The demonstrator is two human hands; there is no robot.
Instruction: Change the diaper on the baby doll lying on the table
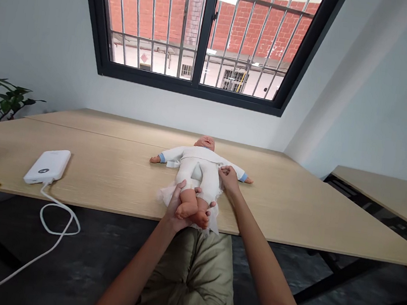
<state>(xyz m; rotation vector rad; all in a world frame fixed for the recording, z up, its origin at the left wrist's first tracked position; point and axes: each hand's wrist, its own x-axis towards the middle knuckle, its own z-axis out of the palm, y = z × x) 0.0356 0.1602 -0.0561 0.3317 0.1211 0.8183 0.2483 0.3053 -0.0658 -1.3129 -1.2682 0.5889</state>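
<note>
White power bank (47,166) with trailing cable (52,222) lies well left near the desk (294,204) front edge, nothing obstructing; baby doll (199,172) supine mid-desk, left hand (178,208) clasping its feet at the front edge, right hand (227,177) pinching clothing at its hip.

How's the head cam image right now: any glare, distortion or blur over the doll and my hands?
Head view: daylight from the barred window lights the table evenly, with a pale sheen near the doll but no hard glare. Wide-angle bending tilts the window frame and walls. Left hand at the doll's feet and right hand at its side look sharp enough.
</note>
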